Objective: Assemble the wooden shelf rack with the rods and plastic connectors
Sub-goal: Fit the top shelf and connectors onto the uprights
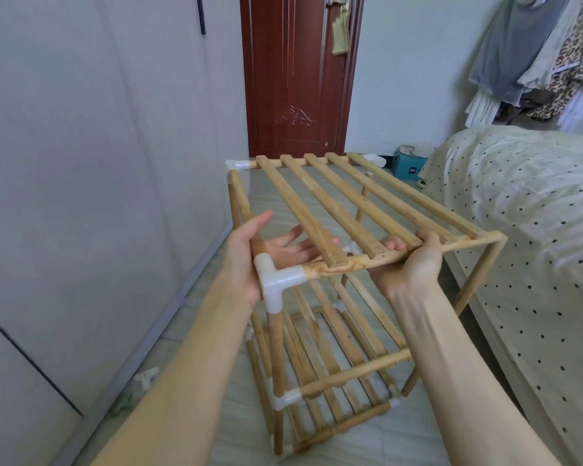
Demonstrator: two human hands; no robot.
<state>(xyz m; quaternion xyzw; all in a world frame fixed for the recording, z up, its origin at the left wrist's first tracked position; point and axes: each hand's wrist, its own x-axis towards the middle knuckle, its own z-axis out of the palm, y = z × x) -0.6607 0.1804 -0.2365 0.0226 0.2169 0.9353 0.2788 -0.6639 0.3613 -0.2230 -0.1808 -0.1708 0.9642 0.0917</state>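
A wooden shelf rack [334, 210] of rods, slats and white plastic connectors stands on the floor in front of me, with three slatted tiers. My right hand [414, 264] grips the near front rod of the top tier, thumb on top and fingers under the slats. My left hand [270, 250] lies flat under the top tier at its left end, fingers spread, palm against the left side rod. A white corner connector [276, 284] joins the near left post to the top tier. The near right corner of the top tier [495, 237] shows bare wood, no connector visible.
A bed with a dotted cover [519, 213] runs along the right, close to the rack. A white wardrobe wall [81, 163] stands on the left. A loose white connector [146, 378] lies on the floor at the left. A dark red door [293, 79] is behind.
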